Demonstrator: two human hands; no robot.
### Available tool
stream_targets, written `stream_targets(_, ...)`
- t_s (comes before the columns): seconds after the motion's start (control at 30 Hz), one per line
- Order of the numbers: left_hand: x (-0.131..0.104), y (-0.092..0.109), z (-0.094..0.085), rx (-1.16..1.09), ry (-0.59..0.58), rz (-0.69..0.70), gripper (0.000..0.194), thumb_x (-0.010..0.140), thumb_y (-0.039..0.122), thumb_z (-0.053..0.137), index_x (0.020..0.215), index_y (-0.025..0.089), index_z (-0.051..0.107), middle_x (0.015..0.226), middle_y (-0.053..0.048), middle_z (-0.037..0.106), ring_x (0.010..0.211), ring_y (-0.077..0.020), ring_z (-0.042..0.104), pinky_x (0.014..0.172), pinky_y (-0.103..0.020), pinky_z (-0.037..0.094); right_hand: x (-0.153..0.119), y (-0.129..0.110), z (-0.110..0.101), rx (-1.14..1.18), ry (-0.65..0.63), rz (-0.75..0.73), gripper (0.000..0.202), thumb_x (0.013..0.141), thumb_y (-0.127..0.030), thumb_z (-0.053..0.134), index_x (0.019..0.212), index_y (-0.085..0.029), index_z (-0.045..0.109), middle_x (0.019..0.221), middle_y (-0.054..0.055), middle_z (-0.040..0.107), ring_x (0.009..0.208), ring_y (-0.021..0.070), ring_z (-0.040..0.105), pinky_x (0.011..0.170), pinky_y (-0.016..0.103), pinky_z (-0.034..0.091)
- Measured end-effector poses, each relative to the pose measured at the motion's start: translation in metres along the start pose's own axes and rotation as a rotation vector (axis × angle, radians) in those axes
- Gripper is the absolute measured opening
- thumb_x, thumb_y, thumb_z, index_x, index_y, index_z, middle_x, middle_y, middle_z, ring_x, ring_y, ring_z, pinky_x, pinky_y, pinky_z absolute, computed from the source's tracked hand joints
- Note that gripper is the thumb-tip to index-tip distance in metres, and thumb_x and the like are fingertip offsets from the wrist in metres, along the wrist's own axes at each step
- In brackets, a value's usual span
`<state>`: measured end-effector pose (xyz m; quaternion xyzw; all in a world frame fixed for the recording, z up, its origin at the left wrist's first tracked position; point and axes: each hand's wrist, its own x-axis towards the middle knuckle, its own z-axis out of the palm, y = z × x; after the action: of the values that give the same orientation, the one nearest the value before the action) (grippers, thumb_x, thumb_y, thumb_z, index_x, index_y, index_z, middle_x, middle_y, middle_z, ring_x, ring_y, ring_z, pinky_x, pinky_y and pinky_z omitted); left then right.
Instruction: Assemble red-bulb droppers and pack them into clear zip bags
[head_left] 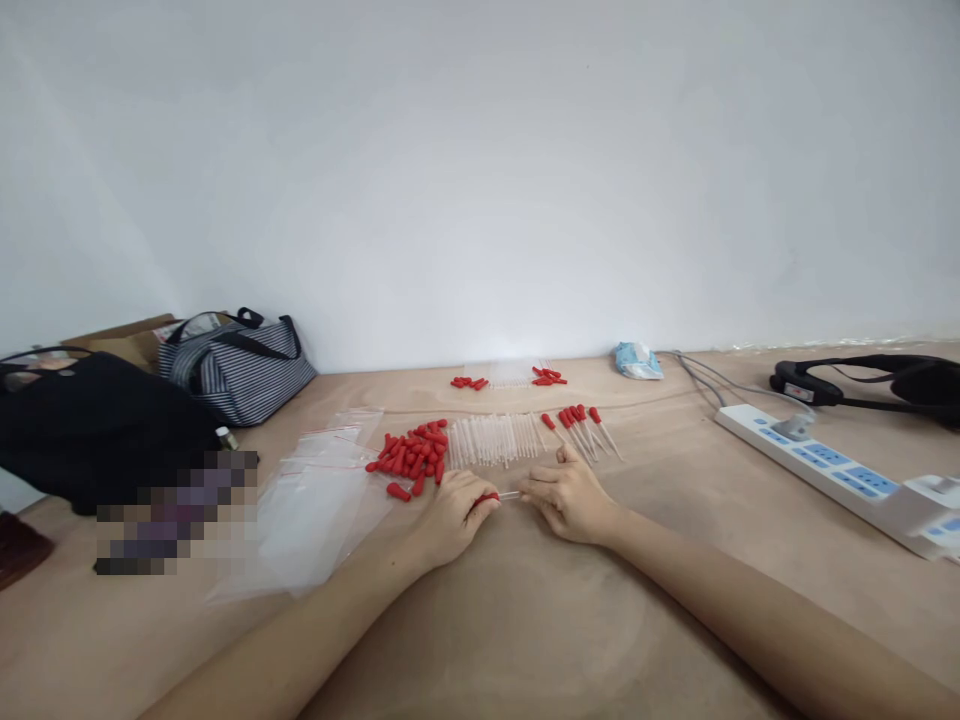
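Low over the table, my left hand (450, 518) is closed around a red rubber bulb (490, 496), of which only part shows. My right hand (574, 502) pinches a thin clear dropper tube (511, 495) whose other end meets the bulb; how deep it sits inside cannot be made out. Beyond my left hand lies a pile of loose red bulbs (411, 455). A row of clear tubes (496, 440) is spread just past both hands. Behind my right hand lie several droppers (581, 428), tubes with red bulbs on their ends.
Clear zip bags (307, 510) lie left of the bulbs. Further back are a bag with tubes (510, 374) and red bulbs. A striped bag (240, 370) and black bag (97, 425) stand left; a power strip (817, 465), headset (817, 385) and blue-white packet (637, 360) lie right.
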<state>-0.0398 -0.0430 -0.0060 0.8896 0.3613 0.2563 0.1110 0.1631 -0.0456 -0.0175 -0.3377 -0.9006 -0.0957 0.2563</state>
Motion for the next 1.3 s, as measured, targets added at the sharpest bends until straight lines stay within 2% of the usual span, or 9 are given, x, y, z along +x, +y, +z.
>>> stream_targets(0.23, -0.001, 0.002, -0.001, -0.007, -0.019, 0.036, 0.018, 0.084, 0.019, 0.040, 0.075, 0.017, 0.056, 0.072, -0.002, 0.060, 0.073, -0.0169, 0.054, 0.074, -0.031, 0.038, 0.001, -0.007, 0.005, 0.140, 0.006, 0.095, 0.025, 0.085, -0.018, 0.036, 0.074, -0.017, 0.058, 0.065, 0.001, 0.057, 0.060, 0.0111, 0.046, 0.065, 0.029, 0.021)
stream_targets(0.57, -0.001, 0.002, -0.002, 0.033, -0.050, 0.078, 0.021, 0.085, 0.021, 0.038, 0.077, 0.018, 0.057, 0.073, -0.003, 0.060, 0.074, -0.0181, 0.052, 0.074, -0.032, 0.037, 0.007, -0.011, 0.010, 0.223, -0.065, 0.146, 0.025, 0.086, -0.017, 0.038, 0.068, -0.017, 0.055, 0.064, 0.000, 0.057, 0.060, 0.0106, 0.049, 0.063, 0.025, 0.025)
stream_targets(0.7, 0.000, 0.000, -0.002, 0.044, -0.011, 0.028, 0.018, 0.084, 0.019, 0.040, 0.079, 0.019, 0.057, 0.076, -0.003, 0.062, 0.077, -0.0181, 0.054, 0.077, -0.034, 0.036, 0.009, -0.008, 0.003, 0.214, -0.085, 0.122, 0.023, 0.087, -0.019, 0.037, 0.073, -0.017, 0.057, 0.068, 0.001, 0.057, 0.064, 0.0114, 0.049, 0.065, 0.026, 0.026)
stream_targets(0.83, 0.001, -0.003, -0.003, 0.040, 0.014, -0.038, 0.017, 0.084, 0.020, 0.042, 0.077, 0.018, 0.057, 0.077, -0.002, 0.063, 0.078, -0.0183, 0.056, 0.079, -0.037, 0.036, 0.008, -0.005, -0.008, 0.081, -0.110, 0.070, 0.020, 0.085, -0.023, 0.041, 0.079, -0.019, 0.060, 0.072, 0.003, 0.058, 0.070, 0.0147, 0.049, 0.065, 0.029, 0.024)
stream_targets(0.93, 0.000, -0.006, -0.001, 0.021, 0.073, -0.097, 0.015, 0.082, 0.021, 0.046, 0.095, 0.020, 0.054, 0.095, -0.004, 0.058, 0.092, -0.0207, 0.053, 0.084, -0.039, 0.037, 0.005, 0.001, -0.010, 0.020, -0.108, 0.078, 0.018, 0.083, -0.022, 0.043, 0.082, -0.021, 0.061, 0.072, 0.003, 0.059, 0.071, 0.0157, 0.050, 0.066, 0.031, 0.023)
stream_targets(1.0, -0.001, -0.009, 0.001, 0.014, 0.169, -0.165, 0.034, 0.079, 0.020, 0.051, 0.112, 0.021, 0.045, 0.109, -0.007, 0.047, 0.102, -0.0223, 0.047, 0.086, -0.038, 0.038, 0.002, 0.010, -0.008, -0.004, -0.052, 0.193, 0.018, 0.082, -0.021, 0.043, 0.082, -0.021, 0.061, 0.075, 0.003, 0.061, 0.074, 0.0167, 0.052, 0.068, 0.032, 0.023)
stream_targets(1.07, -0.003, -0.011, 0.004, 0.014, 0.245, -0.228, 0.046, 0.076, 0.019, 0.053, 0.119, 0.022, 0.037, 0.115, -0.008, 0.037, 0.104, -0.0227, 0.045, 0.085, -0.037, 0.040, 0.000, 0.022, -0.004, -0.043, 0.048, 0.409, 0.018, 0.081, -0.020, 0.043, 0.082, -0.020, 0.061, 0.079, 0.004, 0.063, 0.078, 0.0186, 0.053, 0.070, 0.033, 0.024)
stream_targets(1.17, -0.004, -0.012, 0.007, 0.022, 0.242, -0.241, 0.042, 0.075, 0.018, 0.053, 0.114, 0.021, 0.039, 0.110, -0.007, 0.035, 0.100, -0.0218, 0.047, 0.082, -0.036, 0.043, -0.001, 0.041, 0.003, -0.092, 0.147, 0.724, 0.018, 0.080, -0.023, 0.043, 0.087, -0.018, 0.059, 0.080, 0.006, 0.065, 0.079, 0.0211, 0.055, 0.069, 0.033, 0.025)
stream_targets(1.3, -0.003, -0.009, 0.006, 0.044, 0.145, -0.225, 0.021, 0.076, 0.018, 0.051, 0.096, 0.020, 0.048, 0.098, -0.004, 0.041, 0.090, -0.0199, 0.050, 0.079, -0.036, 0.044, 0.004, 0.054, 0.010, -0.163, 0.089, 0.928, 0.018, 0.078, -0.022, 0.044, 0.090, -0.017, 0.056, 0.077, 0.006, 0.065, 0.077, 0.0211, 0.056, 0.068, 0.032, 0.024)
